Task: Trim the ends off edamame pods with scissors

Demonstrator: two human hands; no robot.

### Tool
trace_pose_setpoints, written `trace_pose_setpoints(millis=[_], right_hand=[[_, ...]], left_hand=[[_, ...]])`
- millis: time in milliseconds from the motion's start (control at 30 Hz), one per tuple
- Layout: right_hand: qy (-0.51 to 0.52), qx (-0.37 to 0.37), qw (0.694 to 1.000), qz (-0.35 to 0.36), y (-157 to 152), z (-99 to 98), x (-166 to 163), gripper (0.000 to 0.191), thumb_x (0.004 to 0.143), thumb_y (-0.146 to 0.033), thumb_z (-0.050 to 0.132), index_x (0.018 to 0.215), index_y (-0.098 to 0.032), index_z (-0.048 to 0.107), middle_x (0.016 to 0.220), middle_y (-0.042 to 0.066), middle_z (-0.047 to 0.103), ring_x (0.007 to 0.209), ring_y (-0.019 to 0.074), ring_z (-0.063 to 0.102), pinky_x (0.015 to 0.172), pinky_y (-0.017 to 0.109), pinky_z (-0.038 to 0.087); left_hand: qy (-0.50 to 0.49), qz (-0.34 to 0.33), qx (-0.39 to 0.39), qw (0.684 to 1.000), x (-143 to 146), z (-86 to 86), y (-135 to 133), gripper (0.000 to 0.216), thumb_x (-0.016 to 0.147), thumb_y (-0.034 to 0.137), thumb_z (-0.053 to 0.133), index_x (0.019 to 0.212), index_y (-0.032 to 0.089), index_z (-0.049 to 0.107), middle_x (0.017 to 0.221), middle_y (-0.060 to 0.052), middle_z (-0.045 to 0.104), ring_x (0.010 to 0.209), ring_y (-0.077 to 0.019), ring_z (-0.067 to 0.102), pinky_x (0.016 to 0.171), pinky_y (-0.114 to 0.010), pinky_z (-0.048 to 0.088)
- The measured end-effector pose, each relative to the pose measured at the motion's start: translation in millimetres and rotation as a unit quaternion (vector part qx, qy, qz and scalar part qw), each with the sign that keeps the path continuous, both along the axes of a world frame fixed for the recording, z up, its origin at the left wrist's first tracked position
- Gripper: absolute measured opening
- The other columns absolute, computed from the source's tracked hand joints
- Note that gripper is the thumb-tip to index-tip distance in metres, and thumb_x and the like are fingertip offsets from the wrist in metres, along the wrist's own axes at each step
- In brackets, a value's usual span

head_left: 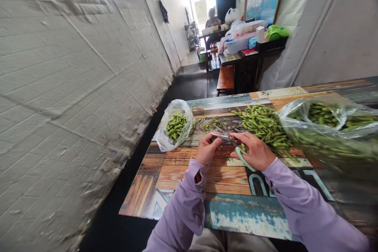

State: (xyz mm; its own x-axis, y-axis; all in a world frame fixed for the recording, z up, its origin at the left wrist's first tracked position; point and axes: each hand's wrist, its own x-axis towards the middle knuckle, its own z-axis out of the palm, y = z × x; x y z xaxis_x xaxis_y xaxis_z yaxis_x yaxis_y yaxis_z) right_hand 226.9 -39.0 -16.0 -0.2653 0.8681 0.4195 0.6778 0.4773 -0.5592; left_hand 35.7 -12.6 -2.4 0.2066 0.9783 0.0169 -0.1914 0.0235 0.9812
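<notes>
My right hand (256, 150) is closed round green-handled scissors (239, 150), whose blades point left toward my left hand. My left hand (207, 147) pinches something small at the blade tips; I cannot make out what it is. Just beyond the hands lies a loose pile of green bean pods (264, 125) on the painted wooden table (189, 177). A small heap of cut scraps (211, 124) sits behind the left hand. To the left stands an open clear bag of pods (175, 126).
A large clear bag full of pods (327, 132) fills the table's right side. A white brick wall (73, 86) runs along the left. Farther back are a wooden bench (226, 78), a dark cluttered table (251, 53) and a seated person (212, 19).
</notes>
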Motion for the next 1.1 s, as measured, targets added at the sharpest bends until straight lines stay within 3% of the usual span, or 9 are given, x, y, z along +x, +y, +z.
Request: trace_pose_setpoints(millis=[400,600,933,1100], right_hand=[[0.006,-0.015,1.000,0.024,-2,1.2,-1,0.059,0.071,-0.042,0.068,0.125,-0.024,0.053,0.102,0.006,0.060,0.095,0.0229,0.057,0.086,0.037,0.047],[0.004,-0.005,1.000,0.022,-2,0.8,0,0.052,0.073,-0.042,0.066,0.121,-0.024,0.057,0.095,0.006,0.061,0.087,0.0214,0.058,0.078,0.035,0.049],[0.001,-0.022,1.000,0.013,-2,2.5,1,0.047,0.073,-0.042,0.068,0.116,-0.025,0.060,0.086,0.003,0.060,0.077,0.0178,0.059,0.072,0.030,0.049],[-0.009,-0.041,0.999,-0.006,-2,2.9,0,0.048,0.071,-0.042,0.069,0.115,-0.026,0.061,0.086,0.002,0.062,0.075,0.0166,0.061,0.071,0.029,0.050]], left_hand=[[0.020,-0.004,0.015,1.000,-2,-3.8,2,0.035,0.062,0.043,0.075,0.083,0.016,0.067,0.068,0.001,0.060,0.050,-0.0061,0.045,0.047,-0.019,0.036],[0.038,-0.004,0.034,0.999,-3,-4.4,3,0.030,0.067,0.042,0.072,0.079,0.016,0.067,0.065,0.000,0.059,0.049,-0.0062,0.042,0.045,-0.019,0.032],[0.071,-0.004,0.049,0.996,-5,-2.5,6,0.032,0.067,0.044,0.071,0.079,0.015,0.067,0.065,0.000,0.058,0.053,-0.0085,0.045,0.049,-0.020,0.036],[0.118,0.032,0.133,0.983,-7,-3.4,11,0.022,0.069,0.037,0.071,0.073,0.016,0.067,0.072,-0.002,0.059,0.069,-0.0135,0.051,0.064,-0.024,0.041]])
